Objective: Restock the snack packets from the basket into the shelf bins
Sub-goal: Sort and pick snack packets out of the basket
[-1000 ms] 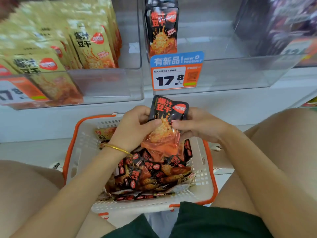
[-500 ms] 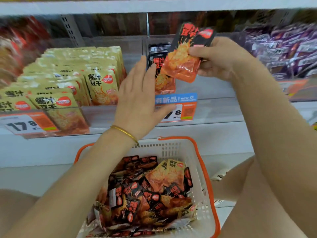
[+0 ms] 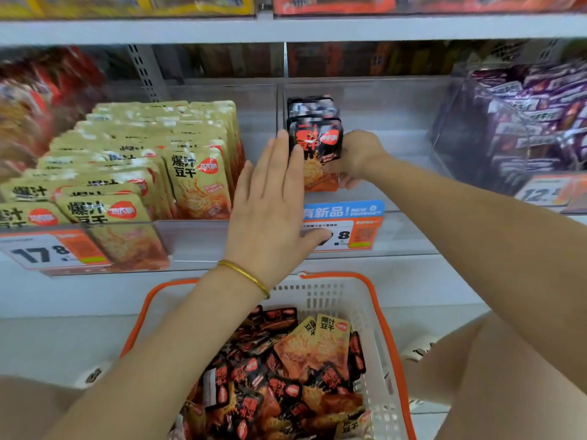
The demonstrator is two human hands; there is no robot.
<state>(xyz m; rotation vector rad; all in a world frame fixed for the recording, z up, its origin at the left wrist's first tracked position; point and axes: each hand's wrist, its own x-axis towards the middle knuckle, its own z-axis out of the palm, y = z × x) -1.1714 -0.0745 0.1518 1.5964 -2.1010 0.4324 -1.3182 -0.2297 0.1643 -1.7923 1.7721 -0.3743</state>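
A white basket with an orange rim (image 3: pixel 374 300) sits low in the middle, holding several black-and-orange snack packets (image 3: pixel 286 379). In the clear middle shelf bin (image 3: pixel 381 100) a short row of black packets stands upright. My right hand (image 3: pixel 355 158) grips a black-and-orange packet (image 3: pixel 317 150) by its right edge, upright at the front of that row. With straight fingers, my left hand (image 3: pixel 273 204) is raised flat in front of the bin, its fingertips at the packet's left edge.
The left bin (image 3: pixel 197 236) is packed with yellow packets (image 3: pixel 193 182). A bin of purple packets (image 3: pixel 524 122) stands at the right. Price tags (image 3: pixel 352 227) hang on the bin fronts. A shelf board (image 3: pixel 286 27) runs above. My knees flank the basket.
My right hand has carried the packet from above the basket up into the middle bin and set it upright. My left hand let go of it and rose flat beside it.
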